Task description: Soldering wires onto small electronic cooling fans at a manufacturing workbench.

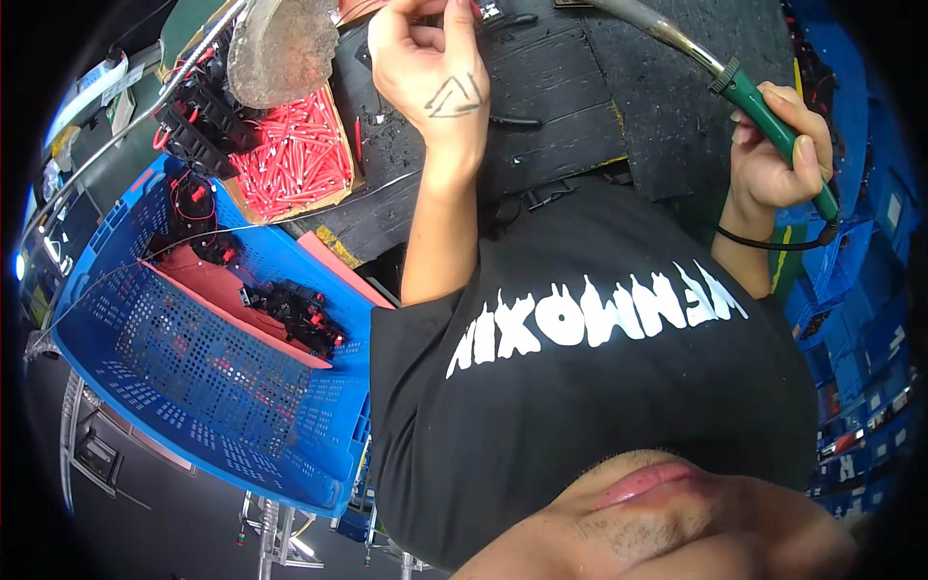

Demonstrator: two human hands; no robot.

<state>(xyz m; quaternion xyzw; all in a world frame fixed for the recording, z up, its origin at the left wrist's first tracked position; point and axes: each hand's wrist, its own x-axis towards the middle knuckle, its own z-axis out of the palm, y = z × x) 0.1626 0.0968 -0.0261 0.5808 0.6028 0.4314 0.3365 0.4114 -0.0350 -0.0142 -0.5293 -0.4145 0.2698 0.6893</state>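
Observation:
My right hand [788, 159] is closed around the green handle of a soldering iron [759, 114]. The iron's metal shaft runs up and left, out past the top edge, so its tip is out of sight. A black cord leaves the handle's lower end. Over the dark worktable [556, 87], my left hand [430, 63] has its fingers curled and pinched together at the top edge. What they hold, if anything, is cut off. Close beside that hand lies a dark slim tool [512, 21], with another black handle-like piece [515, 122] by the wrist.
Left of my left arm, an open box holds many short red tubes [295, 155]. A cloudy translucent plate [282, 53] overhangs it, beside black parts with red wires [208, 116]. Lower left stands a blue perforated crate [208, 353] with black assemblies and red sheets. Blue bins [860, 261] line the right.

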